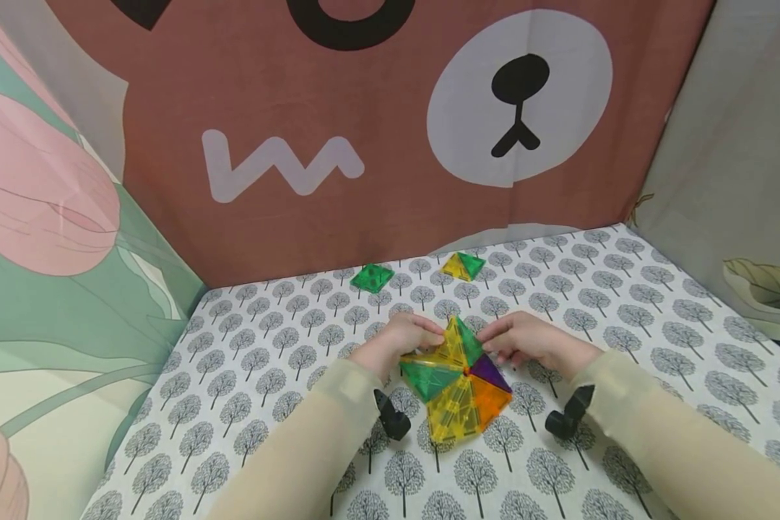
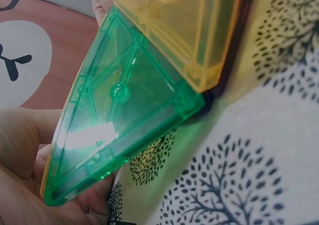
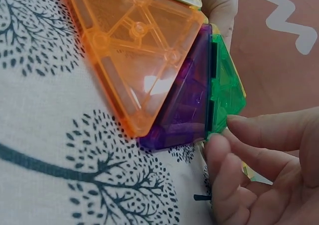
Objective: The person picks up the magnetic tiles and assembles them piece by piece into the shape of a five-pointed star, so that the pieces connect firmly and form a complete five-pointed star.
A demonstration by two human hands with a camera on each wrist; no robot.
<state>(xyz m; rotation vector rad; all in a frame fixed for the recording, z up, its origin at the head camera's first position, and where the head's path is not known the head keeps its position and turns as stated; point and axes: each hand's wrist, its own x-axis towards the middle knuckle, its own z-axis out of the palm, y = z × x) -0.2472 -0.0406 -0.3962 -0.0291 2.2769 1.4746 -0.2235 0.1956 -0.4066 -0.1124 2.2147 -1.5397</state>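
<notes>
Translucent triangular magnetic tiles are joined in a raised, fan-like cluster between my hands, points meeting at the middle. A yellow tile [image 1: 453,415] faces me, with an orange tile [image 1: 490,401] and a purple tile [image 3: 187,103] to its right. At the left is a green tile [image 2: 117,93]. My left hand [image 1: 408,338] grips the cluster's far left side, its fingers partly hidden behind the green tile in the left wrist view. Between thumb and fingers, my right hand [image 1: 526,341] pinches the edge of another green tile [image 3: 227,88] beside the purple one.
Farther back on the tree-print cloth [image 1: 286,375] lie a small green tile piece [image 1: 372,278] and a yellow-and-green pyramid [image 1: 464,266]. A brown bear-print curtain [image 1: 390,209] rises along the back edge. Printed curtains also stand at left and right.
</notes>
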